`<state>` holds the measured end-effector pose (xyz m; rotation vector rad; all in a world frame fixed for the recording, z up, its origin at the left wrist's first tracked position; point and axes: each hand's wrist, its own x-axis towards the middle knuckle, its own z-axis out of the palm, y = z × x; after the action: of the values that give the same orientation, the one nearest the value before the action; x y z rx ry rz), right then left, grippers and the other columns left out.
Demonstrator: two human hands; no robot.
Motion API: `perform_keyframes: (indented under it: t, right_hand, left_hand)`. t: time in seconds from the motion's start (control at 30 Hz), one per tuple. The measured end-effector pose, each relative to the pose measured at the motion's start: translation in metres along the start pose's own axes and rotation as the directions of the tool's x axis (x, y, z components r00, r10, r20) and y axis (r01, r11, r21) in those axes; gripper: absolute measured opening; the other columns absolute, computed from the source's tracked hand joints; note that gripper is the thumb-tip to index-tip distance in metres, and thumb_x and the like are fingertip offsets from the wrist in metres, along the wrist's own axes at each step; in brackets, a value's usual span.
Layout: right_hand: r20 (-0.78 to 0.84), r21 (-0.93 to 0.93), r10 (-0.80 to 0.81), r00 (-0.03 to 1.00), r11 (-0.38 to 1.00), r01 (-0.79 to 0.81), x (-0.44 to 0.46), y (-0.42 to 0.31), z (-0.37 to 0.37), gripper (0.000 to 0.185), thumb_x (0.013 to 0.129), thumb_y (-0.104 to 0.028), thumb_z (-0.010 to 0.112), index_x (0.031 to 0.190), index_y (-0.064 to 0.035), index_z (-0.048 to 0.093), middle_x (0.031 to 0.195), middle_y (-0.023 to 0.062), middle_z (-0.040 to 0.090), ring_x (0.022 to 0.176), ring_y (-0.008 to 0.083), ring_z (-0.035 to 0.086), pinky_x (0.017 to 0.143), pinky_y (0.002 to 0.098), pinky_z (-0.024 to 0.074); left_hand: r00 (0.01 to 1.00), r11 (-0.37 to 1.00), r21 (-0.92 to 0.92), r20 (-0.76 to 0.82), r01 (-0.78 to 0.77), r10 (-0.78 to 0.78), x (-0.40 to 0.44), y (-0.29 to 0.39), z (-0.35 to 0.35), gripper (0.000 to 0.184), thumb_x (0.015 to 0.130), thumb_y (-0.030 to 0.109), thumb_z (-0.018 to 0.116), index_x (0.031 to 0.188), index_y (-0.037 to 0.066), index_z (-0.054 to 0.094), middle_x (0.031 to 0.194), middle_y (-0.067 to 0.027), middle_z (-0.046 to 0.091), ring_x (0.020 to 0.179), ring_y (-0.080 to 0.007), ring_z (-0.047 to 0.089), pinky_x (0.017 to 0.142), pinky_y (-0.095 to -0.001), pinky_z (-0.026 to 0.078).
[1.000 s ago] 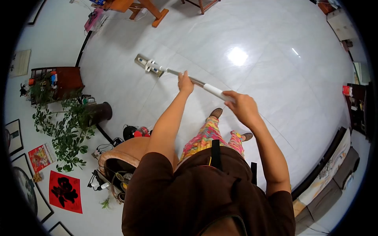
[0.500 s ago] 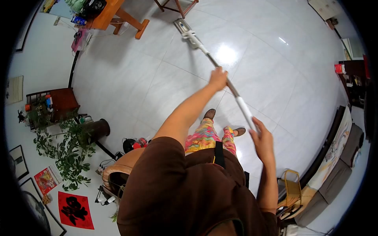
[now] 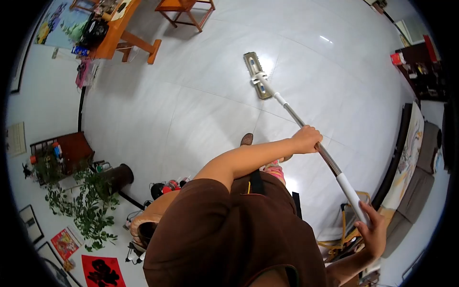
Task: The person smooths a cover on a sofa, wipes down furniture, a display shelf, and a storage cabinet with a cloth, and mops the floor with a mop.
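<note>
A flat mop lies across the view, its long head [image 3: 258, 75] resting on the pale tiled floor [image 3: 205, 62]. From the head a metal pole [image 3: 329, 159] slants down to the right and ends in a white grip [image 3: 351, 195]. My left hand [image 3: 307, 139] is wrapped round the metal part of the pole, about midway along. Lower right, my right hand [image 3: 374, 228] holds the end of the white grip, thumb and fingers on either side of it.
A wooden chair [image 3: 184, 7] and a wooden table [image 3: 119, 31] stand at the top left. Along the left wall are a potted plant [image 3: 86, 201] and a dark wooden chair [image 3: 71, 148]. A grey sofa [image 3: 416, 191] and a yellow-framed folding chair [image 3: 343, 225] are at the right.
The mop head has swung from the left up toward the wooden chair, then back nearer on the floor. Both hands have moved right with the pole, my right hand also lower.
</note>
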<state>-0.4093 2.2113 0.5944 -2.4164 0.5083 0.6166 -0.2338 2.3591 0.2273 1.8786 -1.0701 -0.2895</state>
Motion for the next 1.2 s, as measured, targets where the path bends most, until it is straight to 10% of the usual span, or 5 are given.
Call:
perform_keyframes:
  t: [0.3, 0.53, 1.0, 1.2]
  right_hand:
    - [0.156, 0.123, -0.228, 0.961, 0.97, 0.21, 0.079, -0.017, 0.038, 0.047, 0.074, -0.008, 0.073, 0.12, -0.0049, 0.063, 0.1, 0.0201, 0.068, 0.085, 0.0346, 0.067, 0.077, 0.0357, 0.0503]
    - [0.016, 0.217, -0.25, 0.968, 0.946, 0.241, 0.16, -0.033, 0.169, 0.034, 0.084, -0.019, 0.069, 0.117, -0.0105, 0.065, 0.09, 0.0191, 0.068, 0.078, 0.037, 0.065, 0.072, 0.0421, 0.0498]
    - [-0.146, 0.507, -0.051, 0.988, 0.854, 0.119, 0.204, -0.044, 0.209, 0.028, 0.091, -0.021, 0.062, 0.118, -0.0125, 0.065, 0.074, 0.017, 0.067, 0.065, 0.0315, 0.063, 0.064, 0.0399, 0.0473]
    - [-0.087, 0.632, 0.104, 0.991, 0.774, -0.025, 0.186, -0.035, 0.203, 0.03, 0.093, -0.018, 0.059, 0.122, -0.0118, 0.062, 0.093, 0.0174, 0.067, 0.072, 0.0248, 0.063, 0.071, 0.0336, 0.0472]
  left_hand:
    - [0.986, 0.976, 0.145, -0.013, 0.164, -0.164, -0.081, -0.047, -0.069, 0.021, 0.066, 0.019, 0.075, 0.072, 0.009, 0.057, 0.071, -0.0091, 0.059, 0.076, -0.0334, 0.059, 0.068, -0.0456, 0.045]
    - [0.712, 0.627, 0.345, -0.429, 0.698, -0.556, -0.146, -0.155, -0.078, 0.057, 0.075, 0.018, 0.074, 0.126, 0.005, 0.052, 0.132, -0.0257, 0.043, 0.12, -0.0444, 0.044, 0.099, -0.05, 0.041]
    - [0.806, 0.707, 0.457, -0.037, 0.539, -0.591, -0.043, -0.23, -0.13, 0.048, 0.081, 0.007, 0.066, 0.127, 0.013, 0.054, 0.142, -0.0244, 0.04, 0.132, -0.0449, 0.037, 0.112, -0.0464, 0.032]
    - [0.83, 0.744, 0.55, 0.153, 0.379, -0.536, 0.013, -0.215, -0.113, 0.055, 0.073, 0.011, 0.076, 0.125, 0.017, 0.057, 0.142, -0.023, 0.044, 0.13, -0.0435, 0.042, 0.106, -0.0466, 0.039]
